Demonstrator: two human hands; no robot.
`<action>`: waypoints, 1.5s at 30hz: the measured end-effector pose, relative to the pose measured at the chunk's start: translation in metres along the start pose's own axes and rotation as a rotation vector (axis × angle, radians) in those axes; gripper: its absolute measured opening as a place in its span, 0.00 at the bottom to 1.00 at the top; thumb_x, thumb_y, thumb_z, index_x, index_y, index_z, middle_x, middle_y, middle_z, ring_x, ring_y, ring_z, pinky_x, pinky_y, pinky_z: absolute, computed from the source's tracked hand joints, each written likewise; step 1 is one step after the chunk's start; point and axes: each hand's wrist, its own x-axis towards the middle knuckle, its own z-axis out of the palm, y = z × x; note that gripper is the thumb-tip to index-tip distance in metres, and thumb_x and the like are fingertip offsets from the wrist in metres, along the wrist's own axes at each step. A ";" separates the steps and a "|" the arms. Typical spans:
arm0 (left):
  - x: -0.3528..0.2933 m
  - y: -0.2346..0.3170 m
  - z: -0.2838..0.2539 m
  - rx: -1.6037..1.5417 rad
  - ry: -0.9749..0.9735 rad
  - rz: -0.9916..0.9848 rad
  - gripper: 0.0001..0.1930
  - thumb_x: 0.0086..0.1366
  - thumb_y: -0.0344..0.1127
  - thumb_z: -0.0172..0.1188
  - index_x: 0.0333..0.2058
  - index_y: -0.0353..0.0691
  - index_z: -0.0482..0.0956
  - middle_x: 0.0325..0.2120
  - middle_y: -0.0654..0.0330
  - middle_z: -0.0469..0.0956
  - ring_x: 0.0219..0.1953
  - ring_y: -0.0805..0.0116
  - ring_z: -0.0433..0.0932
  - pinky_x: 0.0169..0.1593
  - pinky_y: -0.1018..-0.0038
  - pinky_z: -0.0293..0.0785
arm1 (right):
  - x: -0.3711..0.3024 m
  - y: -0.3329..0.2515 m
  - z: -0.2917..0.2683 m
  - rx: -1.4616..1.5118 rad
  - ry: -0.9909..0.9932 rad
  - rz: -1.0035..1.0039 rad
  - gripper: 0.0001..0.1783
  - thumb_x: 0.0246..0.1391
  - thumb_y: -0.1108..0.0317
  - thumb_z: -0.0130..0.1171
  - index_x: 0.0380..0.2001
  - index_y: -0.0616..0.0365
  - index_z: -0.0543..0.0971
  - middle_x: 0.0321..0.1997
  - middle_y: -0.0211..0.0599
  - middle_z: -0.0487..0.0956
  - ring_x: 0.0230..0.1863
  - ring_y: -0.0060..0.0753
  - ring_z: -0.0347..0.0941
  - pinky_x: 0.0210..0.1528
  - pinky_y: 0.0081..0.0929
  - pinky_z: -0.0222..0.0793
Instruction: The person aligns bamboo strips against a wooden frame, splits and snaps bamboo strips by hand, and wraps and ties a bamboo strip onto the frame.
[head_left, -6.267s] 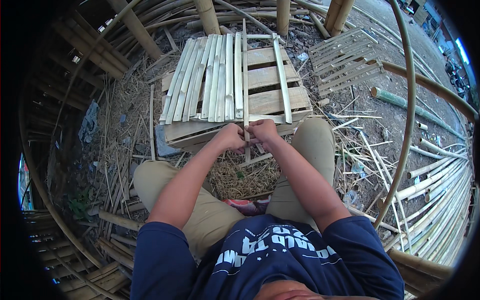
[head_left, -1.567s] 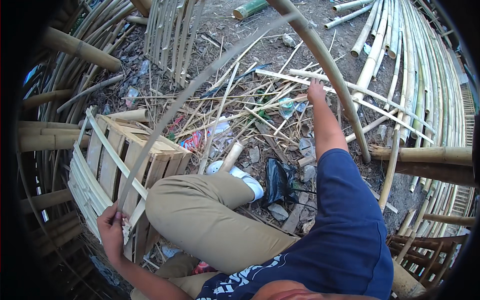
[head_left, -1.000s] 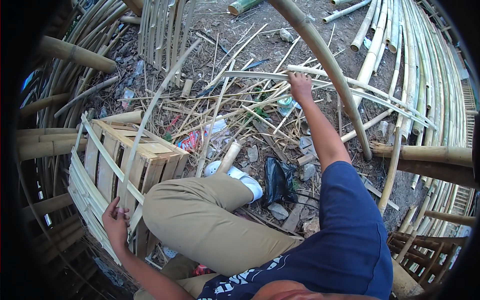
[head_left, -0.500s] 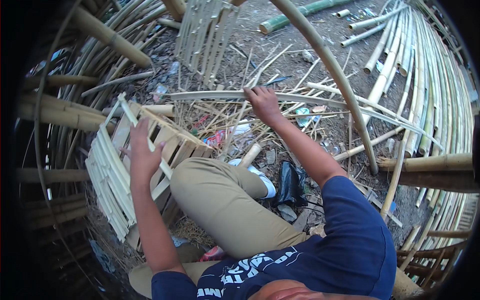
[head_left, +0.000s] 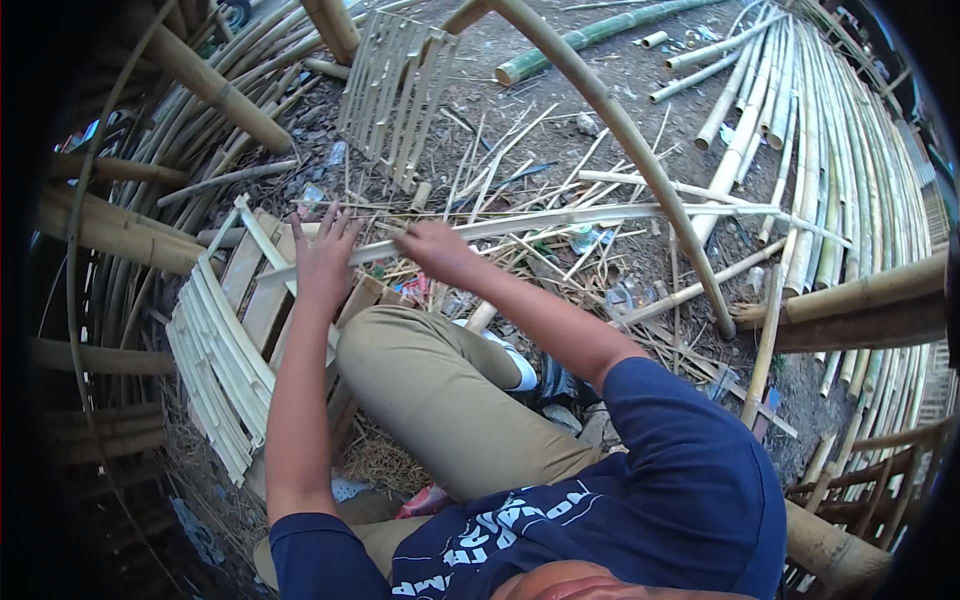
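A long, pale split-bamboo strip [head_left: 530, 222] runs across in front of me, its near-left end lying over a slatted wooden frame [head_left: 268, 312]. My right hand [head_left: 436, 252] is closed around the strip left of its middle. With fingers spread, my left hand [head_left: 328, 262] rests against the strip near that left end; its palm side is hidden. Several thin pale strips [head_left: 215, 365] are laid side by side on the left part of the frame, and another strip slants across its top.
Another slatted bamboo panel [head_left: 395, 95] leans upright ahead. A curved bamboo pole [head_left: 625, 125] arches over the long strip. Bamboo poles [head_left: 800, 160] lie stacked at right; a thick green pole [head_left: 570, 50] lies farther off. Splinters and litter cover the ground. A black bag [head_left: 562, 382] sits beside my foot.
The strip has shifted left and nearer, so its left end now lies over the frame. My right hand moved left with it, and my left hand moved forward and right to the strip.
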 end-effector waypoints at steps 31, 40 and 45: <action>-0.350 -0.080 -0.204 -0.189 0.195 -0.536 0.10 0.40 0.18 0.52 0.25 0.32 0.78 0.24 0.49 0.77 0.29 0.46 0.78 0.32 0.64 0.70 | -0.004 -0.053 -0.045 0.574 0.705 1.600 0.43 0.47 0.70 0.65 0.60 0.76 0.52 0.61 0.68 0.63 0.63 0.60 0.67 0.67 0.42 0.62; -0.452 -0.052 -0.209 -0.256 0.199 -0.705 0.12 0.40 0.17 0.50 0.27 0.29 0.76 0.25 0.46 0.75 0.30 0.42 0.77 0.34 0.65 0.71 | 0.014 -0.114 -0.034 1.041 0.708 1.250 0.31 0.51 0.82 0.63 0.57 0.77 0.64 0.45 0.52 0.80 0.37 0.38 0.81 0.39 0.30 0.80; -0.500 -0.017 -0.235 -0.300 0.127 -0.896 0.13 0.39 0.16 0.50 0.28 0.28 0.76 0.24 0.44 0.75 0.31 0.43 0.78 0.36 0.65 0.71 | 0.020 -0.153 -0.037 1.213 0.486 1.106 0.28 0.57 0.83 0.59 0.59 0.77 0.63 0.45 0.48 0.79 0.43 0.40 0.81 0.44 0.34 0.84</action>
